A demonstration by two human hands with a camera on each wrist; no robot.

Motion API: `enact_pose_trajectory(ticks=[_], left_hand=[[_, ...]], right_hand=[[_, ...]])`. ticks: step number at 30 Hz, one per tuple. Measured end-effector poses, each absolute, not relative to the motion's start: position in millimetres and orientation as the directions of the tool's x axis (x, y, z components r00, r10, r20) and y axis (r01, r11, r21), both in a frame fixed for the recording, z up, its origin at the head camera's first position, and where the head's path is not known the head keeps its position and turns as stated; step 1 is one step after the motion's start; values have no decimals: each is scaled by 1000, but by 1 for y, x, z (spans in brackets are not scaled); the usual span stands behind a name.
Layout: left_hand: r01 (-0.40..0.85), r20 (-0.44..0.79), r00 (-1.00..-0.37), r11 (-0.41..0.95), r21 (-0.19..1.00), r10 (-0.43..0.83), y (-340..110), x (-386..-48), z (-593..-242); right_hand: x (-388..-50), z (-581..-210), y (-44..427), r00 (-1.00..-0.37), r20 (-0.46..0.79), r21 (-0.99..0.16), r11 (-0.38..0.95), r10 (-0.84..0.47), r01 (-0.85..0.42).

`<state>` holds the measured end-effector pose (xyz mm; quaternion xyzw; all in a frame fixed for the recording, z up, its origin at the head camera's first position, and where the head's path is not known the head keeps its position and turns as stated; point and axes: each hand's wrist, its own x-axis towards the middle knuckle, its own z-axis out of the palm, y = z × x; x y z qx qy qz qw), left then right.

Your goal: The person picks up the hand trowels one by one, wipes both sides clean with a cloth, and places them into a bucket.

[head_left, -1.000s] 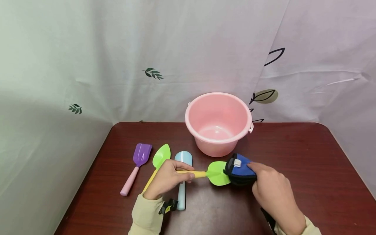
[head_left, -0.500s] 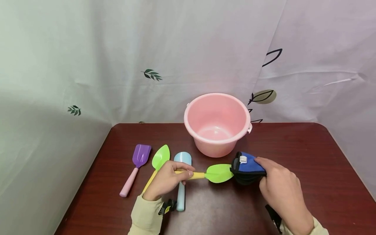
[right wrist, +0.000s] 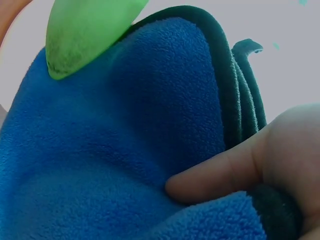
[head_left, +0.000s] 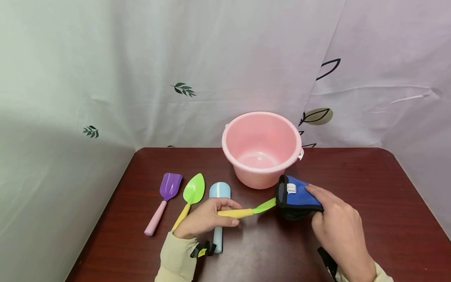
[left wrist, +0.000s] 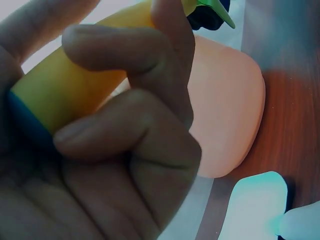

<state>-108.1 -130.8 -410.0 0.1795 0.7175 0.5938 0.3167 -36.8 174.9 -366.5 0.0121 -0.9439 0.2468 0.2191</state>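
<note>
My left hand (head_left: 208,217) grips the yellow handle of a trowel with a green blade (head_left: 264,206), which points right. The blade is seen nearly edge-on. A blue cloth (head_left: 302,192) with black edging and a white tag is folded in my right hand (head_left: 340,225), which pinches it beside the blade's tip. In the right wrist view, the green tip (right wrist: 85,45), with dark marks on it, lies against the cloth's fluffy face (right wrist: 115,115). The left wrist view has my fingers curled round the yellow handle (left wrist: 75,82).
A pink bucket (head_left: 260,176) stands behind the hands. On the left lie a purple shovel with a pink handle (head_left: 170,186), another green trowel (head_left: 194,190) and a light blue scoop (head_left: 220,190), partly behind my left hand. White patterned cloth (head_left: 225,58) hangs round the brown table (head_left: 370,188).
The trowel's blade has turned from face-up to nearly edge-on as my left hand rolled its handle. My right hand has moved right with the cloth, towards the blade's tip.
</note>
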Motion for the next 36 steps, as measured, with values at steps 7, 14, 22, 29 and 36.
enact_pose_trajectory(ticks=[7, 14, 22, 29, 36], left_hand=[[-173, -272, -726, 216, 961, 631, -128, -108, -410], [-124, -261, -735, 255, 959, 625, -126, -108, -410], [-58, -254, -792, 346, 937, 555, -126, -109, -412], [-26, -247, -796, 376, 926, 553, -124, -109, -412], [-56, -259, -807, 367, 929, 532, -122, -107, -411]], right_hand=[[-34, -366, 170, -864, 500, -474, 855, 65, -209], [-31, -364, 163, -864, 496, -510, 835, 86, -209], [-29, -366, 159, -827, 561, -508, 805, 37, -308], [-29, -370, 152, -797, 601, -502, 748, -59, -434], [-31, -378, 142, -702, 691, -448, 661, -171, -602]])
